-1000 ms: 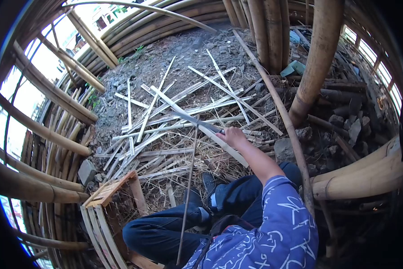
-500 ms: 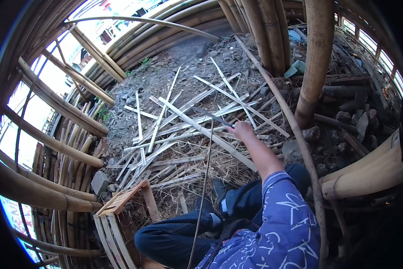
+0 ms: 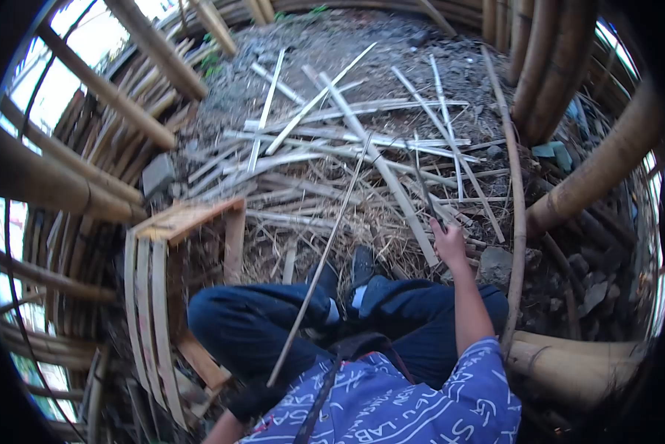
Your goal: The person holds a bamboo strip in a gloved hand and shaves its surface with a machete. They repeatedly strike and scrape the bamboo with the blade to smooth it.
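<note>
My right hand (image 3: 450, 243) is closed around the handle of a long knife (image 3: 422, 180), whose dark, narrow blade points away from me over the split bamboo. My left hand (image 3: 252, 401), in a black glove, is low at the left beside my hip. Its fingers seem wrapped round the near end of a thin bamboo strip (image 3: 314, 285), though they are dark and partly hidden. That strip slants up across my legs toward the pile. Many pale split bamboo strips (image 3: 362, 138) lie crisscrossed on the ground in front of my feet.
A slatted wooden crate (image 3: 149, 311) stands at my left knee. Bamboo poles (image 3: 88, 196) form a fence on the left, and thick posts (image 3: 595, 166) rise at the right. A long pole (image 3: 516, 214) lies right of the pile, near rocks (image 3: 497, 266). A grey block (image 3: 159, 175) sits at left.
My view has tilted down and turned, bringing my gloved left hand into sight. My right hand, with the knife, has drawn back toward my right knee, and the blade points more directly forward.
</note>
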Demonstrator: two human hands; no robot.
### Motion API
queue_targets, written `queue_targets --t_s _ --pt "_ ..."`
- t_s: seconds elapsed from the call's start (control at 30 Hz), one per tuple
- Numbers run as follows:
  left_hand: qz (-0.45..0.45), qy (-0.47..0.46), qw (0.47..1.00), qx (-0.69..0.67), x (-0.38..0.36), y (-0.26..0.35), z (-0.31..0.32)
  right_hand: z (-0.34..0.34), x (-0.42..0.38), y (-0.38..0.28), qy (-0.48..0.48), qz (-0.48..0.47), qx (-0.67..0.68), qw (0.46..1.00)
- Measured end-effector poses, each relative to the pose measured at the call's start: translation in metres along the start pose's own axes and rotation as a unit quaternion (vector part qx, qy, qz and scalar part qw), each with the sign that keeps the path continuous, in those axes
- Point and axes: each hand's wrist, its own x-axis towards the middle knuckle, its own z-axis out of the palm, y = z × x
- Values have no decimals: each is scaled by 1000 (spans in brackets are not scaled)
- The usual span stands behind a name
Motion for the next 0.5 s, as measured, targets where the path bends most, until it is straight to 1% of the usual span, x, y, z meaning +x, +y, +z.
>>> queue_targets --t_s 0.03,0.07,0.1,0.13,0.17,0.2,0.23,0.27,0.3,0.4,0.43,0.5 --pt "-16 -23 988 149 -7 36 -11 1 -18 2 -15 29 61 998" --pt "-84 -29 988 123 -12 76 -16 -2 -31 -1 -24 58 122 990" --pt "-149 -38 983 99 -14 100 -16 -7 -49 -26 -18 120 185 975" --pt "0 -115 993 21 -1 39 -23 -5 -57 -29 -24 138 212 967" --pt "-3 -119 993 13 -3 39 -18 -3 -64 -30 -29 157 239 958" --pt "25 -78 996 38 -4 43 -13 1 -68 -31 -31 161 234 958" --pt "55 -37 996 65 -4 51 -10 4 -69 -33 -33 159 279 946" --pt "-123 -20 990 59 -1 76 -7 6 -70 -35 -33 156 324 933" --pt "-123 -23 991 57 3 82 -7 9 -71 -38 -33 157 320 934" --pt "-144 10 989 41 5 92 -4 20 -84 -48 -20 119 339 933" --pt "-149 9 988 33 9 78 0 25 -93 -53 -28 121 334 934" --pt "-13 33 995 92 24 36 11 34 -113 -63 -23 118 340 933"
